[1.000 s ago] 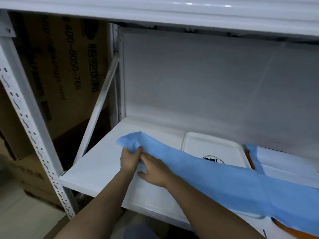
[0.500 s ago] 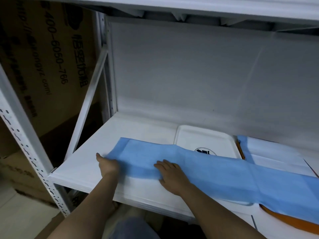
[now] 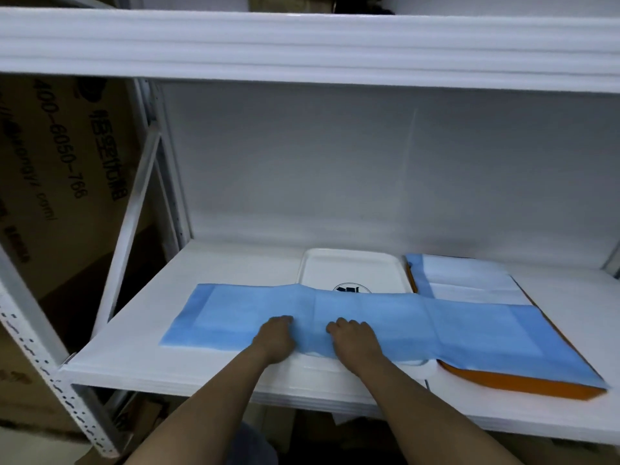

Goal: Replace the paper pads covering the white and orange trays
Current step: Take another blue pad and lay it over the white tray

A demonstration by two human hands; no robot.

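A long blue paper pad (image 3: 436,327) lies spread flat across the white shelf, over the front half of the white tray (image 3: 349,266) and the front of the orange tray (image 3: 523,380). My left hand (image 3: 275,337) and my right hand (image 3: 355,340) rest side by side on the pad's near edge, fingers curled into its paper, at the white tray's front. The white tray's back half shows bare, with a dark round logo. A second pad (image 3: 469,276), white with a blue edge, lies on the back of the orange tray.
The white shelf board (image 3: 134,344) sits inside a metal rack, with an upper shelf beam (image 3: 302,48) low overhead. A perforated upright (image 3: 50,374) and a diagonal brace (image 3: 134,223) stand at the left. Cardboard boxes (image 3: 50,182) fill the space behind them.
The bunched blue pad has been opened out flat to the left. Both hands slid from its left end to the middle of its near edge, close together.
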